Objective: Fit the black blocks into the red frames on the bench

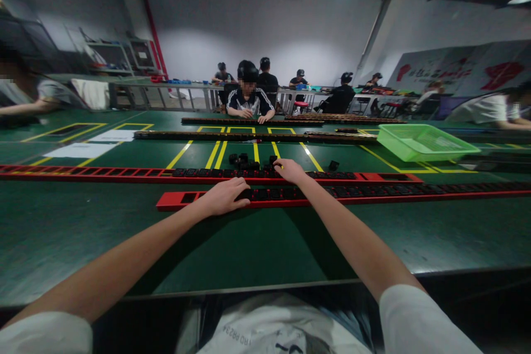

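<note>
Two long red trays lie across the green table. The near red tray [178, 199] holds a row of small black parts, and my left hand [224, 196] rests on it with fingers curled, pressing on a black part at its fingertips. My right hand [290, 170] reaches past it to the far red tray [103, 173], fingers bent over a loose pile of black parts [244, 161] just beyond that tray. What the right fingers hold, if anything, is hidden.
A green plastic basket [427, 142] stands at the right. Two darker long trays [249, 135] lie farther back. A person sits opposite with hands on the table; others work at the sides and behind. White sheets [81, 150] lie at the left. Yellow lines mark the table.
</note>
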Action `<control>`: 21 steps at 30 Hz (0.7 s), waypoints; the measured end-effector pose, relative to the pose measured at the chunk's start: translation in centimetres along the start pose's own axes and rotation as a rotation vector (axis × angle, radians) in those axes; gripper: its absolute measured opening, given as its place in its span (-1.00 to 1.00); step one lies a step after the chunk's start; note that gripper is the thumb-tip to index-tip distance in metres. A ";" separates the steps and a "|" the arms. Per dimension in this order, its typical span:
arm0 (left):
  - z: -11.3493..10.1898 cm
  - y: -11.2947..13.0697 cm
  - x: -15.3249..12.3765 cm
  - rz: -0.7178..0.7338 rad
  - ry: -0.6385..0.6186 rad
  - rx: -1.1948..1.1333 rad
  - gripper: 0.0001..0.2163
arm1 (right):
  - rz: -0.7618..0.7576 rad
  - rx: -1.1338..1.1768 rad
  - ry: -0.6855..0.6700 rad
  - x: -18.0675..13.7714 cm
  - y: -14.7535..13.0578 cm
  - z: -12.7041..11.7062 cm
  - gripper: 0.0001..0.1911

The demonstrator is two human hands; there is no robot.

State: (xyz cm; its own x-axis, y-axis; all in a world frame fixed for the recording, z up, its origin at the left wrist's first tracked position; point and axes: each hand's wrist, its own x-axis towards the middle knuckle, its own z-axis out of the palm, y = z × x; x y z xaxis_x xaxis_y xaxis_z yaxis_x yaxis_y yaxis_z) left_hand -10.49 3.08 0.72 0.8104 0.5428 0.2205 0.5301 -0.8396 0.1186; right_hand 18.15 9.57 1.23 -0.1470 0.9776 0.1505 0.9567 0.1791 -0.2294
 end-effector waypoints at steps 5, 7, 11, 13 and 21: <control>0.1 0.0 0.0 0.003 0.002 0.016 -0.66 | 0.007 0.007 0.010 0.0 0.1 0.1 -0.65; 0.2 0.0 0.0 0.003 0.002 0.025 -0.66 | 0.007 0.010 0.012 0.0 0.1 0.1 -0.65; 0.2 0.0 -0.1 -0.052 0.034 0.031 -0.67 | 0.001 0.009 0.011 0.0 0.2 0.1 -0.64; 0.2 0.0 -0.1 -0.090 0.046 0.028 -0.67 | 0.000 0.005 0.011 0.0 0.2 0.2 -0.64; 0.2 -0.2 -0.2 -0.083 0.035 0.030 -0.63 | 0.002 0.003 0.006 0.1 0.3 0.2 -0.63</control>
State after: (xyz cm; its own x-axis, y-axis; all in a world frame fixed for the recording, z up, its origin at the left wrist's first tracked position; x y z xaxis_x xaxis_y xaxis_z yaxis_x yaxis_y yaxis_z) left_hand -10.73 3.16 0.44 0.7547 0.6087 0.2447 0.6024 -0.7907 0.1092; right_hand 18.36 9.71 0.96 -0.1434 0.9773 0.1557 0.9563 0.1773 -0.2324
